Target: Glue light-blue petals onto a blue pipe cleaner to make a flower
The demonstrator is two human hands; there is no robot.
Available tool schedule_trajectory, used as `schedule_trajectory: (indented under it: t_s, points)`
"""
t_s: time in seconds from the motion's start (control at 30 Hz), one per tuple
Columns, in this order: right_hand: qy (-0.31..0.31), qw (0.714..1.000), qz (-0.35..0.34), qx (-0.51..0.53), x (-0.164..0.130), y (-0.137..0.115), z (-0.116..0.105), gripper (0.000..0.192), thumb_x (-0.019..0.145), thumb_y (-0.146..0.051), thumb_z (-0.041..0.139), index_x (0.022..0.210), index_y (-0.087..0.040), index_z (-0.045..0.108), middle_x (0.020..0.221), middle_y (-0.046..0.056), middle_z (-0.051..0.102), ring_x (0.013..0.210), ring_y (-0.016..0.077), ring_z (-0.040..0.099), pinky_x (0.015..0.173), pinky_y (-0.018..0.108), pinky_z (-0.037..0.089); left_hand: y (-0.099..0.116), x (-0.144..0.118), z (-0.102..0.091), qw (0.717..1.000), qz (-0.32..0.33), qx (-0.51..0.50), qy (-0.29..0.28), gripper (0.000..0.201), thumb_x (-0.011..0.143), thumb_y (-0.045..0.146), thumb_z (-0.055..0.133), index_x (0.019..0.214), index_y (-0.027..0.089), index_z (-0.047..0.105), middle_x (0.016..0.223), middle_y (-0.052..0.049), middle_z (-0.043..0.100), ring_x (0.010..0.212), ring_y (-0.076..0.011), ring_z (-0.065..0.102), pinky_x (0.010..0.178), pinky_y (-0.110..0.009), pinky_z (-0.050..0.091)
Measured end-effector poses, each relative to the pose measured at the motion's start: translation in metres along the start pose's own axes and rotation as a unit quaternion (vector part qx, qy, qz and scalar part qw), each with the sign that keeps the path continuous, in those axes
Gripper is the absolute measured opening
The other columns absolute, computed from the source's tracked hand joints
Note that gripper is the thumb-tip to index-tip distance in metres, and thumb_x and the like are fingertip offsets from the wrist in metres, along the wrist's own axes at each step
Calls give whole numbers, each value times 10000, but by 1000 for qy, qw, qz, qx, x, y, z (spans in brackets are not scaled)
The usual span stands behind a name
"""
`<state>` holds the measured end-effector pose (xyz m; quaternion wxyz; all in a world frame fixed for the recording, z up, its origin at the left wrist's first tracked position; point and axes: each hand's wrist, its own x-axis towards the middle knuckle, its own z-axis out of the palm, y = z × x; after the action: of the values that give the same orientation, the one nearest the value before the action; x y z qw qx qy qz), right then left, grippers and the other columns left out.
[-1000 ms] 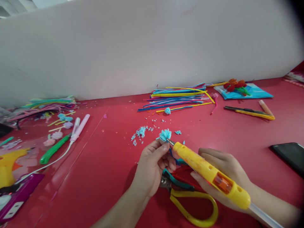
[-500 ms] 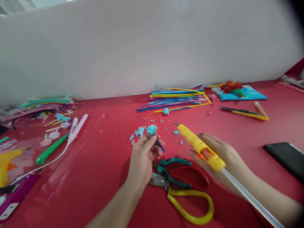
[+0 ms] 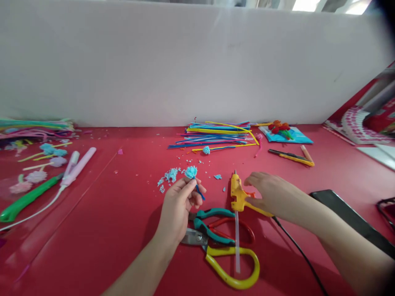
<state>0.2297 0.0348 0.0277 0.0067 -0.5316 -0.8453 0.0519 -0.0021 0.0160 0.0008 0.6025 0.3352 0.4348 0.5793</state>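
Between its thumb and fingers, my left hand (image 3: 180, 201) pinches a light-blue fuzzy flower (image 3: 191, 172) with a short dark-blue pipe-cleaner stem (image 3: 200, 192). My right hand (image 3: 268, 191) is just beside a yellow glue gun (image 3: 237, 193), its fingers apart over the handle side. The gun lies on the table, nozzle pointing away, and its clear glue stick (image 3: 237, 246) crosses the yellow-handled scissors (image 3: 233, 281). Close to my left wrist are teal-and-red-handled pliers (image 3: 216, 237), partly over the scissors.
Bundled pipe cleaners (image 3: 216, 133) lie by the white partition (image 3: 154, 65). Blue fuzz scraps (image 3: 170, 174) sit beyond my left hand. On the right are a utility knife (image 3: 291, 156), a phone (image 3: 352, 218) and a blue packet (image 3: 290, 135). A green-handled tool (image 3: 31, 199) lies left.
The glue gun has gone from my raised right hand down onto the table, and that hand's fingers have loosened from it. My left hand keeps hold of the flower. The view has shifted right.
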Motion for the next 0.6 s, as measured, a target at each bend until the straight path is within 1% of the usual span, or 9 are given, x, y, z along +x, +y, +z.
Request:
schedule_trajectory:
  t_s: [0.03, 0.1, 0.17, 0.23, 0.37, 0.47, 0.53, 0.6]
  points:
    - [17, 999, -25, -36, 6, -5, -5, 170, 822, -255, 505, 913, -155, 608, 886, 86, 617, 794, 193, 575, 669, 279, 369, 0, 0, 0, 1000, -1, -1, -3, 91, 784, 214, 586, 776, 124, 574, 658, -13, 628, 454, -47, 493, 427, -158, 366]
    - [18, 996, -69, -52, 20, -18, -9, 138, 834, -189, 481, 857, -165, 615, 865, 74, 622, 812, 180, 562, 694, 270, 360, 0, -1, -1, 1000, -4, -2, -7, 99, 783, 223, 589, 788, 124, 578, 665, -12, 627, 456, -47, 497, 426, -159, 363]
    - [5, 992, -113, -64, 35, -30, -5, 112, 793, -151, 530, 843, -184, 625, 867, 60, 629, 837, 184, 554, 716, 274, 348, 0, -1, -1, 1000, -7, 2, -10, 112, 782, 235, 590, 792, 124, 579, 663, -11, 626, 452, -49, 496, 413, -160, 354]
    - [2, 989, -129, -77, 46, -38, 3, 117, 774, -120, 539, 815, -170, 637, 857, 80, 631, 859, 206, 546, 712, 291, 337, -1, 0, 0, 1000, -7, 5, -12, 121, 784, 245, 589, 786, 124, 580, 661, -11, 626, 451, -52, 497, 410, -162, 353]
    - [3, 989, -127, -75, 57, -43, 19, 134, 767, -82, 520, 746, -130, 643, 831, 127, 633, 877, 232, 546, 707, 304, 328, -1, -1, 0, 1000, -8, 1, -20, 122, 781, 256, 587, 775, 134, 585, 657, -3, 624, 443, -53, 488, 405, -167, 344]
    - [5, 993, -115, -36, 60, -41, 20, 107, 739, -81, 535, 724, -125, 631, 819, 133, 643, 846, 221, 566, 692, 291, 338, -1, -2, 0, 999, -15, 8, -31, 135, 781, 277, 586, 774, 143, 607, 687, -6, 638, 448, -54, 483, 410, -175, 334]
    - [12, 995, -103, 11, 59, -42, 15, 104, 723, -88, 532, 759, -136, 617, 789, 101, 653, 760, 189, 582, 643, 266, 351, -2, -2, 0, 999, -16, 25, -24, 145, 769, 281, 601, 770, 141, 639, 655, 1, 630, 466, -54, 481, 432, -175, 337]
    - [22, 992, -97, 76, 55, -46, 7, 129, 736, -100, 500, 804, -162, 590, 759, 42, 653, 678, 142, 582, 594, 228, 366, -2, -3, 0, 999, -18, 26, -11, 136, 747, 267, 629, 763, 139, 669, 630, 4, 623, 525, -66, 513, 493, -173, 374]
